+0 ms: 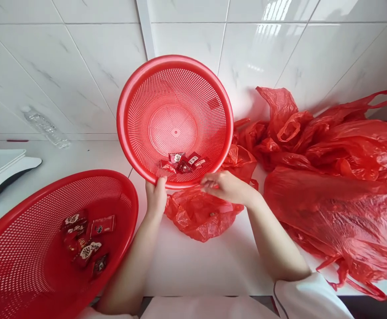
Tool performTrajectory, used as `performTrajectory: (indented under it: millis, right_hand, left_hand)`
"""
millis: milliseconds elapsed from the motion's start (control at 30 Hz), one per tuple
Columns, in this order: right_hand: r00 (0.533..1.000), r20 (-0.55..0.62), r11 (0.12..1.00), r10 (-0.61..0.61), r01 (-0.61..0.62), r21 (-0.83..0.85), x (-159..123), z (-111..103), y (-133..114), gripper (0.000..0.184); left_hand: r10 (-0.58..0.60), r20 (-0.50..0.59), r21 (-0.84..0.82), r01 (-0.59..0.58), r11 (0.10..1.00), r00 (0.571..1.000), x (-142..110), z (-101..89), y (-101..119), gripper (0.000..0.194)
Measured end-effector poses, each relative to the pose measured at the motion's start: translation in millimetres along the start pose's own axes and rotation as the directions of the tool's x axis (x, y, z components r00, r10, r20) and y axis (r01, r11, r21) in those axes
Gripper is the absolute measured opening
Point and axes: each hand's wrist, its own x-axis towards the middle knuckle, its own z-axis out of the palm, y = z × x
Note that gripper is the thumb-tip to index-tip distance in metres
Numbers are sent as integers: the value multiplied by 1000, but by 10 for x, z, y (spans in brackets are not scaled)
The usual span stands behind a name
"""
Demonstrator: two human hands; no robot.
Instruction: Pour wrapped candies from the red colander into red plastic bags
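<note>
A red perforated plastic basket [175,93] is tilted on its side with its mouth facing me. Several small red wrapped packets [184,164] lie against its lower wall. My left hand [156,197] is closed on the lower left of the rim, thumb on the inside. My right hand [225,185] is at the lower right of the rim, its fingers bent and apart, with nothing visible held in them. Beneath the basket, a red plastic bag [203,221] lies spread on the white table, with a small brownish bit in it.
At left, a second, larger red basket [132,195] holds more wrapped packets [87,252]. A scale [5,170] and a clear plastic bottle [45,126] are behind it. Filled red bags [333,208] are heaped at right. A tiled wall [183,37] bounds the back.
</note>
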Motion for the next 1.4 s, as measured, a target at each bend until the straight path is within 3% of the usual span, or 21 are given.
performTrajectory:
  millis: [100,167,333,433,533,700,833,900,967,1167,1233,1300,1367,1400]
  right_hand:
    - [978,-207,993,-15,-9,-114,195,54,61,18]
    - [968,-249,971,-22,-38,-236,353,104,127,25]
    - [987,-149,891,67,-127,-436,658,351,364,55]
    - [987,-66,863,145,-159,-480,700,436,452,56]
    - [990,36,902,135,-108,-417,651,395,473,55]
    - [983,184,982,-23,57,-181,504,224,436,54]
    - [987,96,989,-127,134,-68,363,74,294,34]
    - [990,46,991,-131,132,-24,277,-22,177,26]
    - [992,67,994,-108,107,20,190,-109,63,22]
    - [937,349,992,-28,-18,126,100,-95,-21,23]
    - [969,247,988,-12,-26,151,178,-5,9,25]
    - [999,-32,993,-37,41,111,306,112,39,32]
    - [961,-261,996,-89,92,-1,450,250,75,43]
    - [948,-299,994,-110,97,-57,517,324,96,49]
  left_hand:
    - [11,-7,-22,-11,1000,1000,47,-79,-99,14]
    - [6,4,-34,-6,999,1000,74,-139,-162,12]
    - [-41,5,-31,41,999,999,97,-221,-281,23]
    - [-64,-6,-42,64,997,998,92,-204,-336,22]
    - [-93,-12,-58,92,994,996,93,-170,-368,18]
    - [-124,-13,-99,122,988,992,87,-137,-309,14]
    - [-168,-20,-135,164,977,986,50,-137,-204,16]
    - [-194,-34,-123,189,974,980,34,-140,-171,18]
    - [-194,-28,-112,190,975,981,27,-145,-158,18]
    - [-161,-23,-88,158,984,987,28,-165,-169,19]
    - [-157,-2,-100,156,983,988,14,-156,-166,19]
    - [-132,35,-136,135,981,991,-15,-130,-159,11]
    - [-89,84,-175,103,979,992,-56,-93,-155,15]
    - [-66,110,-185,86,979,992,-78,-76,-155,22]
